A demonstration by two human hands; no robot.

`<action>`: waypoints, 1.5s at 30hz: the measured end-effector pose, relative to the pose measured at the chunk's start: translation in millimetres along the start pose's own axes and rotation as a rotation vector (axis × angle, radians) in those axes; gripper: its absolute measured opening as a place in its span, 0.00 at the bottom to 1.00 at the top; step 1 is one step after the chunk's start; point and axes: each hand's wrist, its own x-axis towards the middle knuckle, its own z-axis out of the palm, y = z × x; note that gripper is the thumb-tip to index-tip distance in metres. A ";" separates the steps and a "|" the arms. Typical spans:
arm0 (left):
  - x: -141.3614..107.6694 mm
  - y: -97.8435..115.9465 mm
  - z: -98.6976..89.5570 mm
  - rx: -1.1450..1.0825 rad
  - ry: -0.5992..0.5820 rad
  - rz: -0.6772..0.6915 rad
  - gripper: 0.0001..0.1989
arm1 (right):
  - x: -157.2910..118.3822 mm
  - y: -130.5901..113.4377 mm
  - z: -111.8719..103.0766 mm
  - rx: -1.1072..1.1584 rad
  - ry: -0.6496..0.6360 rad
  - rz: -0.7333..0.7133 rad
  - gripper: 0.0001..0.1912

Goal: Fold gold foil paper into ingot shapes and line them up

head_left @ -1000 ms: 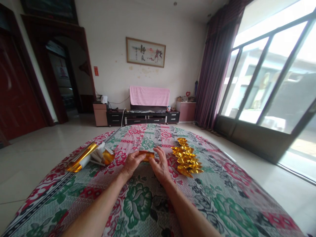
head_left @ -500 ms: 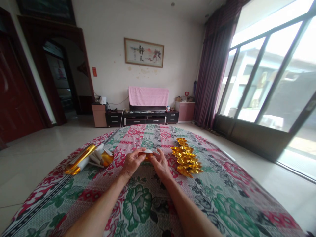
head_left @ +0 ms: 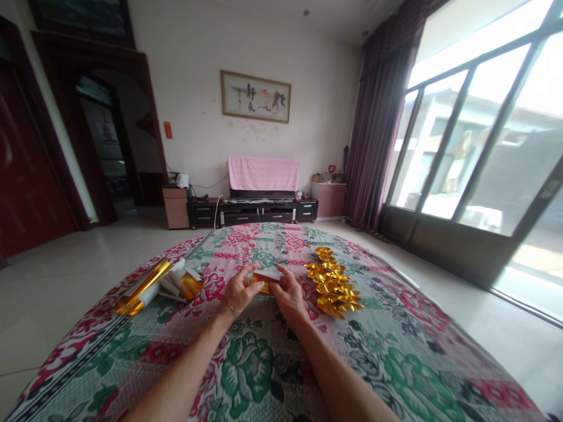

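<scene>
Between my two hands, above the middle of the table, is a small sheet of gold foil paper point(head_left: 263, 287), gold toward me with a white strip along its upper edge. My left hand point(head_left: 240, 291) pinches its left end between thumb and fingers. At the right end, my right hand point(head_left: 288, 291) grips it the same way. To the right lies a cluster of folded gold paper pieces point(head_left: 334, 280), with pointed, curled ends. Over on the left are loose rolled sheets of gold and white paper point(head_left: 152, 287).
A patterned cloth with green and red flowers point(head_left: 246, 369) covers the round table. Beyond it stands a low black cabinet point(head_left: 264, 212) with a pink towel point(head_left: 264, 173) draped over a screen. Tall windows point(head_left: 466, 135) and a dark curtain point(head_left: 373, 129) are on the right.
The gold foil paper has tilted or opened a little, so more of its white strip and gold face shows. Both hands keep hold of it in nearly the same place.
</scene>
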 end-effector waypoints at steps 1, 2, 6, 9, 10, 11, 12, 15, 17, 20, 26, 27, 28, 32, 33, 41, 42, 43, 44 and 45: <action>-0.2 0.8 -0.1 -0.036 0.006 -0.019 0.29 | 0.2 0.4 -0.1 -0.026 0.013 -0.014 0.28; -0.3 1.9 -0.2 -0.067 0.012 -0.031 0.30 | 0.2 0.5 -0.2 -0.049 0.023 -0.029 0.27; -0.8 7.1 -0.9 -0.143 0.018 -0.088 0.29 | -0.7 -1.2 0.9 -0.118 0.020 -0.088 0.23; -1.1 8.6 -1.9 -0.175 -0.010 -0.099 0.22 | -1.8 -3.4 1.9 -0.137 0.007 -0.085 0.23; -1.1 8.2 -2.3 -0.188 -0.012 -0.099 0.20 | -2.0 -3.7 1.9 -0.138 0.003 -0.072 0.24; -1.0 7.5 -2.7 -0.204 -0.010 -0.100 0.18 | -2.2 -3.9 1.5 -0.139 -0.001 -0.058 0.24; -0.9 6.5 -3.1 -0.221 -0.007 -0.102 0.17 | -2.4 -4.0 1.0 -0.141 -0.009 -0.042 0.24; -0.6 3.9 -3.9 -0.246 -0.009 -0.107 0.14 | -3.3 -6.2 -1.0 -0.146 -0.029 -0.003 0.25; -0.7 3.7 -3.7 -0.241 -0.013 -0.112 0.13 | -4.6 -10.6 -1.6 -0.141 -0.034 0.017 0.23; -1.2 5.7 -2.9 -0.247 -0.006 -0.125 0.12 | -6.6 -19.7 -1.4 -0.139 -0.053 0.039 0.18; -0.7 6.9 -2.1 -0.266 -0.005 -0.112 0.12 | -7.7 -30.4 -1.4 -0.025 -0.023 0.118 0.24; -0.5 6.2 -2.2 -0.269 -0.008 -0.114 0.12 | -8.0 -32.1 -1.3 -0.020 -0.028 0.123 0.24; -0.3 5.3 -2.3 -0.266 -0.010 -0.113 0.12 | -8.6 -34.0 -1.0 -0.023 -0.041 0.123 0.24; 0.3 2.3 -2.8 -0.230 -0.005 -0.097 0.13 | -11.5 -39.6 0.4 -0.069 -0.083 0.103 0.16; 0.3 1.7 -3.0 -0.220 -0.004 -0.093 0.13 | -12.0 -39.7 0.7 -0.077 -0.079 0.102 0.15; 0.3 -1.2 -3.2 -0.165 -0.004 -0.092 0.15 | -11.0 -33.1 -0.1 -0.059 -0.049 0.102 0.12; 0.4 -1.4 -3.1 -0.157 -0.001 -0.086 0.15 | -10.7 -32.5 -0.4 -0.054 -0.058 0.096 0.12; 0.5 -1.4 -3.0 -0.153 0.002 -0.081 0.15 | -10.4 -31.9 -0.6 -0.049 -0.063 0.089 0.13; 0.6 -1.4 -2.9 -0.152 0.003 -0.079 0.15 | -10.1 -31.2 -0.7 -0.046 -0.064 0.085 0.13; 0.6 -1.3 -2.8 -0.152 0.003 -0.079 0.15 | -9.9 -30.4 -0.9 -0.042 -0.059 0.082 0.13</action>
